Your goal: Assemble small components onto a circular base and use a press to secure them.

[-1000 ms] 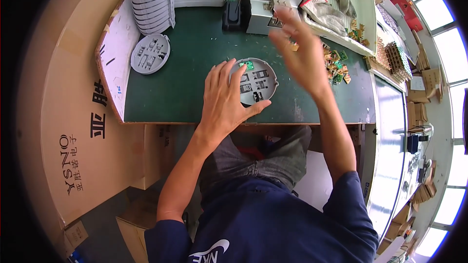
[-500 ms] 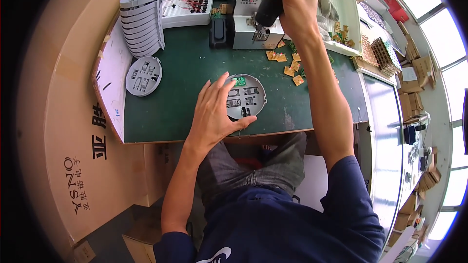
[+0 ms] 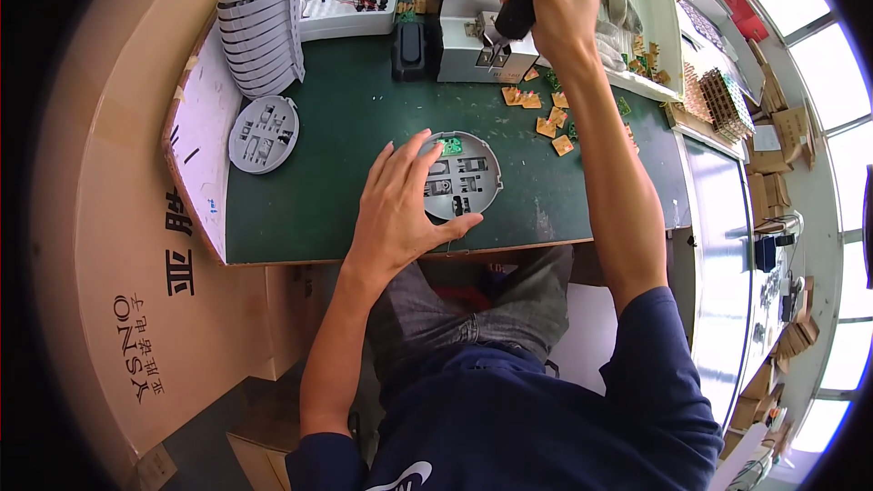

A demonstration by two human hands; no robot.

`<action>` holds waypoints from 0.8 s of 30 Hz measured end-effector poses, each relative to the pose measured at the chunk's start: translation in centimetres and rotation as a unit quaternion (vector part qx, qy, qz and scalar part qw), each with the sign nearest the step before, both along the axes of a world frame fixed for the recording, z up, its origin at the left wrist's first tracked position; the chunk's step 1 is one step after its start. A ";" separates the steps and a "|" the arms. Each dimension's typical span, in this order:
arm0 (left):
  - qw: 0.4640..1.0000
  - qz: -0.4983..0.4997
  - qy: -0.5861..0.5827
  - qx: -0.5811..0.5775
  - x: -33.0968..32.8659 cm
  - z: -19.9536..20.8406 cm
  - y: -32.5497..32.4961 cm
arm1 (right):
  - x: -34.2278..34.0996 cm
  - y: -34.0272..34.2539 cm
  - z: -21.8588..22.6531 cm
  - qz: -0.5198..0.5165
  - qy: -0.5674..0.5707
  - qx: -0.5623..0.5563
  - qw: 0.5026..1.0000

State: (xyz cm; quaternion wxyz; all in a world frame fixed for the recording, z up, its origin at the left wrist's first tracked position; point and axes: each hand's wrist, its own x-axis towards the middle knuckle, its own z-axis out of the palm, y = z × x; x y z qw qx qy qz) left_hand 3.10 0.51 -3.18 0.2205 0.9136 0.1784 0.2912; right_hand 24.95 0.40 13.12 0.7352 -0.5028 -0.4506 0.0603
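Note:
My left hand (image 3: 393, 209) rests on the bench near its front edge, thumb and fingers curved around the left side of a round grey plastic housing (image 3: 488, 184). That housing lies flat with its compartments facing up; a small green circuit board (image 3: 450, 146) sits at its far side, and a black part shows at its near side. Out at the far side of the bench, my right hand (image 3: 566, 18) grips a black electric screwdriver (image 3: 516, 18). The screwdriver's nose points down at the front of a white screw feeder (image 3: 466, 7); whether its bit touches the feeder I cannot tell.
A stack of grey housings (image 3: 261, 36) stands at the far left, with one more housing (image 3: 264, 135) before it. Beyond are a white foam tray (image 3: 350, 25) of wired parts and a black box (image 3: 409, 50). Small yellowish boards (image 3: 546, 126) lie scattered right of the feeder.
My right hand and the screwdriver have shifted slightly right and away at the screw feeder. My left hand keeps its hold on the housing. The whole view has tilted a little.

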 end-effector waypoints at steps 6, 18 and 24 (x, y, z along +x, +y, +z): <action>1.000 -0.009 -0.008 0.005 0.3 0.2 0.0 | -0.9 -3.2 -4.1 0.110 0.026 -0.088 0.990; 1.000 -0.006 -0.009 0.009 0.3 0.2 -0.1 | -3.9 -2.5 -5.5 0.122 0.031 -0.061 0.990; 1.000 -0.003 -0.005 -0.006 0.2 0.0 -0.1 | -5.2 -3.0 -4.5 0.121 0.041 -0.062 0.990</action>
